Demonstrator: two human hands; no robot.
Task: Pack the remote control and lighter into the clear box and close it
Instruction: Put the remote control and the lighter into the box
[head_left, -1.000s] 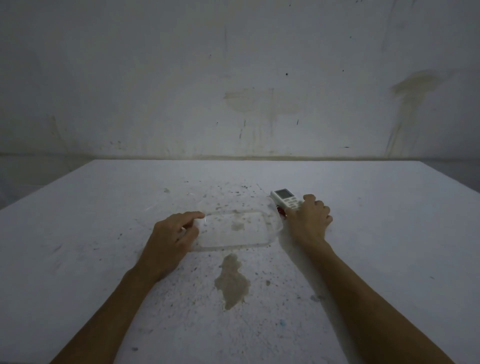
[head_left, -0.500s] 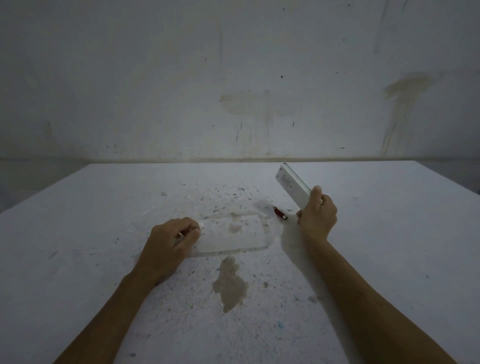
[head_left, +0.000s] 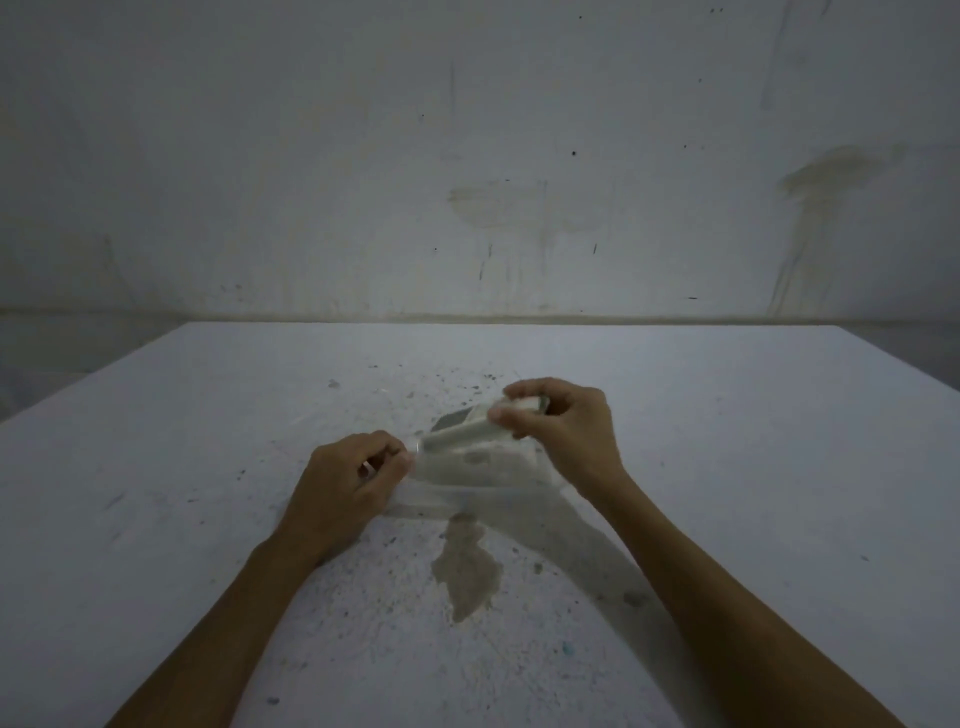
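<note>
The clear box (head_left: 457, 493) lies on the white table (head_left: 753, 467) in front of me, faint and see-through. My left hand (head_left: 348, 483) grips its left edge. My right hand (head_left: 561, 431) holds the white remote control (head_left: 462, 434) by its right end, tilted, with its left end dipping over the box near my left hand. The red lighter is hidden behind my right hand.
A brown stain (head_left: 465, 566) marks the table just in front of the box, with dark specks scattered around. A stained wall (head_left: 493, 208) rises behind the table's far edge.
My right hand lifted the remote off the table at the right, then swung it left and down over the box. The left hand stayed on the box's left edge.
</note>
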